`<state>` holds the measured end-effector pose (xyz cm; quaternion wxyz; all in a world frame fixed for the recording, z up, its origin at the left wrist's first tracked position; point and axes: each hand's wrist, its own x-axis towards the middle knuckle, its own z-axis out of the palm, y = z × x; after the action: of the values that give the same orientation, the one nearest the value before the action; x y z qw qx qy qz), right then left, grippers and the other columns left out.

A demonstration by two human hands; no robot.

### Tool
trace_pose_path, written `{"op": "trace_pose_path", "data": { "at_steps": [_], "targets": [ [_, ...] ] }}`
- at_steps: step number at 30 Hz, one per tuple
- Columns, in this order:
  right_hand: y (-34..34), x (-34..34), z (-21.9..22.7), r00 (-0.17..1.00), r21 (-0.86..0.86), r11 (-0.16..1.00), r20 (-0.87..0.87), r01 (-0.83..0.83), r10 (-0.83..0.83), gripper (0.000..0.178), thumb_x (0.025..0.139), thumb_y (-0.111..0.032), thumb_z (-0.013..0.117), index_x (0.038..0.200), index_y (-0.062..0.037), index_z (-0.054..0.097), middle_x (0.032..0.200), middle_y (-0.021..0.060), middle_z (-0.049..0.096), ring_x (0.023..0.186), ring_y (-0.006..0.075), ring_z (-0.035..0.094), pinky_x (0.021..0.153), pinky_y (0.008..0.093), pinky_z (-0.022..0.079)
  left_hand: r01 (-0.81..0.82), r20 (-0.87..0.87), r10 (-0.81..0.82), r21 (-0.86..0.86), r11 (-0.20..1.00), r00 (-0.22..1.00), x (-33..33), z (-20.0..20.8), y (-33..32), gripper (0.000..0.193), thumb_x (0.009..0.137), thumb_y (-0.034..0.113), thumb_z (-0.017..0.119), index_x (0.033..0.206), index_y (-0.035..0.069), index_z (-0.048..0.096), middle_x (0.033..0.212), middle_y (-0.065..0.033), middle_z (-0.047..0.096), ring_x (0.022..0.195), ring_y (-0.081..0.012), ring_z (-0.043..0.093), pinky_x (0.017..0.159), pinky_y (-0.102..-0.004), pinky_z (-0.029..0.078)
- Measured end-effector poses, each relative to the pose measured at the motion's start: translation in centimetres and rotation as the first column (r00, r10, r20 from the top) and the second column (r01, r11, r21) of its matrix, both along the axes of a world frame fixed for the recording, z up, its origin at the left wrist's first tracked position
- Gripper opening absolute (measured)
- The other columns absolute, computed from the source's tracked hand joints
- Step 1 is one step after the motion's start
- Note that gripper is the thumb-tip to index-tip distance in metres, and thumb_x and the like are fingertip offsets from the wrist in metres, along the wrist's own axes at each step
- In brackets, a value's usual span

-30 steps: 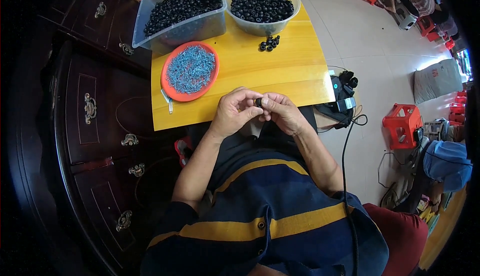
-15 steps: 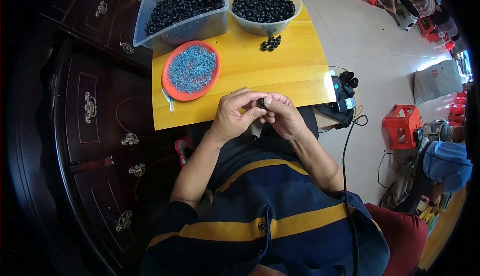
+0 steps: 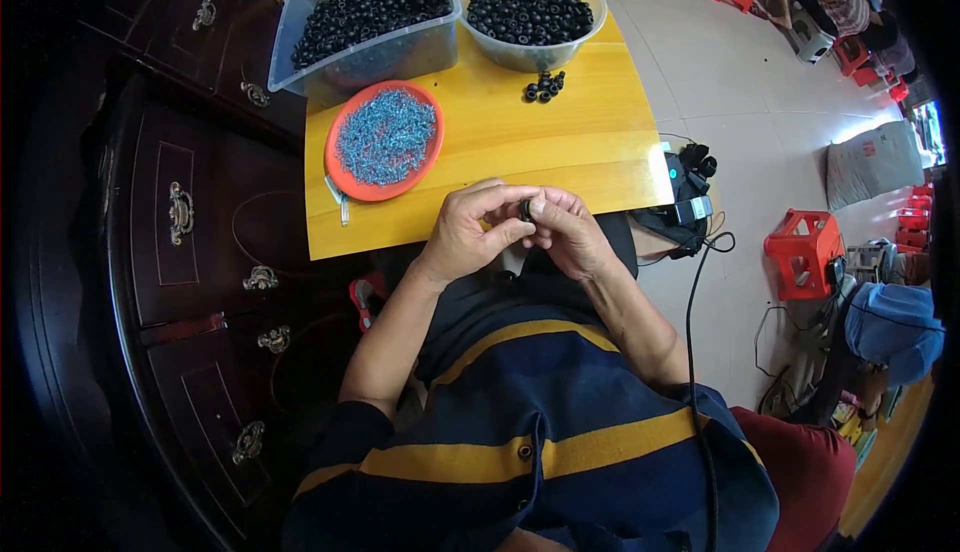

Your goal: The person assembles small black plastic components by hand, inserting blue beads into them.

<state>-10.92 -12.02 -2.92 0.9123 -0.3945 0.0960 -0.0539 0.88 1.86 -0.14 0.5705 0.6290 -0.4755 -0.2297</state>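
A small black round part (image 3: 526,211) is pinched between the fingertips of both hands, just off the near edge of the yellow table (image 3: 540,157). My left hand (image 3: 472,230) grips it from the left with thumb and forefinger. From the right, my right hand (image 3: 567,232) closes on it, thumb on top; its other fingers curl underneath and are partly hidden. Farther off on the table lies a small cluster of black ring-like parts (image 3: 544,88). An orange-red plate (image 3: 436,148) holds a heap of small silvery-blue pieces (image 3: 388,138), too small to name.
A translucent bin (image 3: 375,62) and a round clear tub (image 3: 535,57), both filled with black parts, stand at the table's far side. Dark wooden drawers (image 3: 170,212) line the left. A black cable (image 3: 690,322) hangs at right, near a red stool (image 3: 803,252).
Both hands stay nearly in place, still holding the black part, which has turned or shifted slightly between the fingertips. The whole view moves a little.
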Motion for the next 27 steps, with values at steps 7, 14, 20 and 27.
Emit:
{"op": "trace_pose_path", "data": {
  "at_steps": [7, 14, 20, 27],
  "targets": [
    [-0.9, -0.4, -0.8, 0.995, -0.01, 0.995, 0.024, -0.097, 0.097, 0.027, 0.096, -0.031, 0.066, 0.092, -0.0041, 0.068, 0.067, -0.0019, 0.056, 0.059, 0.0063, 0.05, 0.055, 0.0223, 0.049, 0.006, 0.025, -0.005, -0.062, 0.998, 1.0, -0.6, 0.3, 0.3, 0.036, 0.078, -0.004, 0.075, 0.113, 0.003, 0.071, 0.077, -0.0032, 0.059, 0.065, -0.0108, 0.058, 0.059, -0.0251, 0.048],
    [-0.4, -0.4, 0.4, 0.999, -0.025, 0.999, 0.024, -0.024, 0.024, 0.021, 0.095, -0.024, 0.067, 0.09, -0.0043, 0.066, 0.072, 0.0011, 0.061, 0.06, 0.0077, 0.052, 0.05, 0.0228, 0.05, -0.091, 0.161, 0.105, -0.091, 0.992, 0.981, -1.2, 0.6, -0.2, 0.034, 0.077, -0.004, 0.074, 0.11, 0.002, 0.071, 0.076, -0.0083, 0.061, 0.065, -0.0159, 0.061, 0.06, -0.0278, 0.05],
    [-1.1, -0.6, 0.5, 0.999, -0.044, 0.999, -0.028, -0.022, 0.021, 0.023, 0.095, -0.026, 0.067, 0.088, -0.0048, 0.064, 0.066, -0.0015, 0.055, 0.058, 0.0068, 0.048, 0.062, 0.0234, 0.044, -0.092, 0.139, 0.109, -0.121, 0.988, 0.984, -1.5, -0.8, -0.8, 0.031, 0.082, -0.003, 0.071, 0.113, -0.001, 0.068, 0.079, -0.0085, 0.063, 0.066, -0.0156, 0.065, 0.061, -0.0272, 0.052],
    [-0.6, -0.4, -0.8, 1.0, 0.056, 0.998, -0.002, 0.024, -0.024, 0.032, 0.095, -0.035, 0.064, 0.097, -0.0028, 0.067, 0.065, -0.0012, 0.056, 0.065, 0.0097, 0.057, 0.047, 0.0244, 0.051, -0.02, 0.034, 0.022, -0.047, 0.999, 0.999, -1.3, 0.1, -0.9, 0.033, 0.088, -0.002, 0.068, 0.121, -0.002, 0.066, 0.085, -0.0062, 0.064, 0.07, -0.0106, 0.066, 0.063, -0.0238, 0.053]
  ]
}}
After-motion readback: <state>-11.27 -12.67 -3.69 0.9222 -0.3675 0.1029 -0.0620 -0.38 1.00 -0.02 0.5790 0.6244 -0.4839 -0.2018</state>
